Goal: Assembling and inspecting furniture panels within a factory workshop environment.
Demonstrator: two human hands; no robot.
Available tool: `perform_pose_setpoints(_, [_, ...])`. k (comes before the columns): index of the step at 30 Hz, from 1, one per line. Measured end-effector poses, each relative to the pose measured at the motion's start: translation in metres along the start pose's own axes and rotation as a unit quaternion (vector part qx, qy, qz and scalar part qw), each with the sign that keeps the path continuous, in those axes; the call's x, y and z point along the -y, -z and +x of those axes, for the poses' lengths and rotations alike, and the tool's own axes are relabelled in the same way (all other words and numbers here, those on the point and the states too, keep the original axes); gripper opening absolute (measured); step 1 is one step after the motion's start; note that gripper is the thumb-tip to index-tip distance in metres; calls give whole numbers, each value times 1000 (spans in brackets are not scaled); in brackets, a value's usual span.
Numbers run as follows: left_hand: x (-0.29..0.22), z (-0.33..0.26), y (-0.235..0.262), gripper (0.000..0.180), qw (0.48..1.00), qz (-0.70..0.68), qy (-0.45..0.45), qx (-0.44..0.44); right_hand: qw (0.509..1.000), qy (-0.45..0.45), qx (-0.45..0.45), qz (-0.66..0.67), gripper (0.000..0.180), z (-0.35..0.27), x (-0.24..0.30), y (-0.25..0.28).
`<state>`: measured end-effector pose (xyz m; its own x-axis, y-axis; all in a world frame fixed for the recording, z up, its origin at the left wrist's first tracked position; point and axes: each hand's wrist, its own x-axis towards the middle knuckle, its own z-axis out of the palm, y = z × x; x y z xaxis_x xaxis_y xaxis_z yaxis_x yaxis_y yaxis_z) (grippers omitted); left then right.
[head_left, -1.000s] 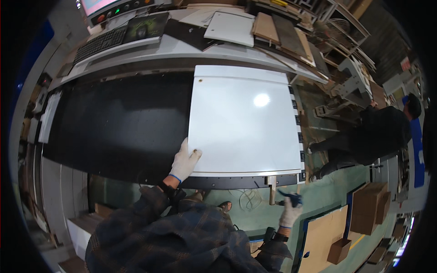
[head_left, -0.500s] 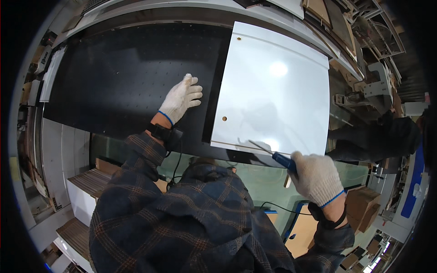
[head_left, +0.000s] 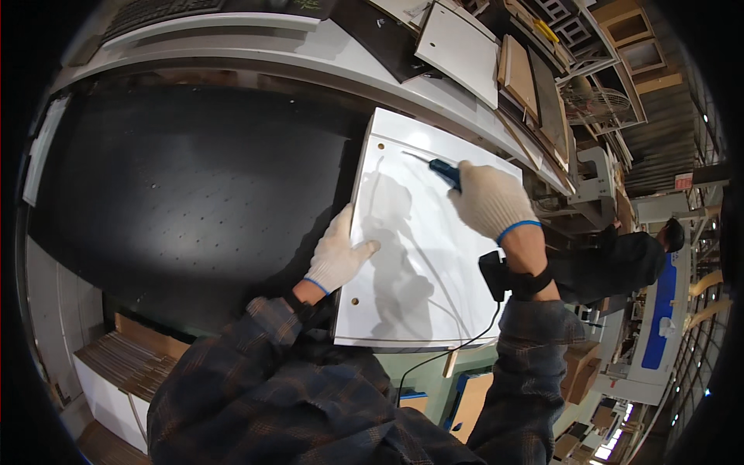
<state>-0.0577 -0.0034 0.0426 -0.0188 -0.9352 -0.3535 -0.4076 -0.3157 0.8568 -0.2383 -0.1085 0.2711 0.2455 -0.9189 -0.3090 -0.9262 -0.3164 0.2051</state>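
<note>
A glossy white panel (head_left: 434, 271) lies on the black table top (head_left: 194, 201), with two small round holes near its left edge. My left hand (head_left: 341, 252), in a white knit glove, grips that edge, thumb on the upper face and fingers along the side. Gloved as well, my right hand (head_left: 494, 200) is closed round the blue handle of a screwdriver (head_left: 443, 172). The thin shaft points left over the panel's far part, toward the far hole (head_left: 380, 146). Its tip is apart from that hole.
Beyond the table, more boards (head_left: 459, 50) lie on a ledge, and a keyboard (head_left: 174, 19) sits at the far left. A person in dark clothing (head_left: 612, 260) is at the right. Stacked panels (head_left: 128, 364) stand at the lower left. A black cable (head_left: 446, 349) hangs from my right wrist.
My left hand has moved from above the black surface onto the panel's left edge. My right hand has carried the screwdriver from the panel's near edge to its far part. The view has shifted.
</note>
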Motion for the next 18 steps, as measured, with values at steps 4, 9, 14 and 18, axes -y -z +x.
perform_pose_setpoints(4, [3,2,-2,94,1000,15,-12,-20,991,101,74,40,24,8,9,-15])
perform_pose_setpoints(9, [5,3,-3,92,1000,-23,12,4,996,-82,2,22,32,10,-83,-25])
perform_pose_setpoints(14, [7,3,-5,92,1000,-2,-20,-18,938,-336,65,-52,37,-40,-215,-21])
perform_pose_setpoints(18, [14,4,-8,86,998,-47,-38,-20,947,-308,92,21,42,-134,-221,-32])
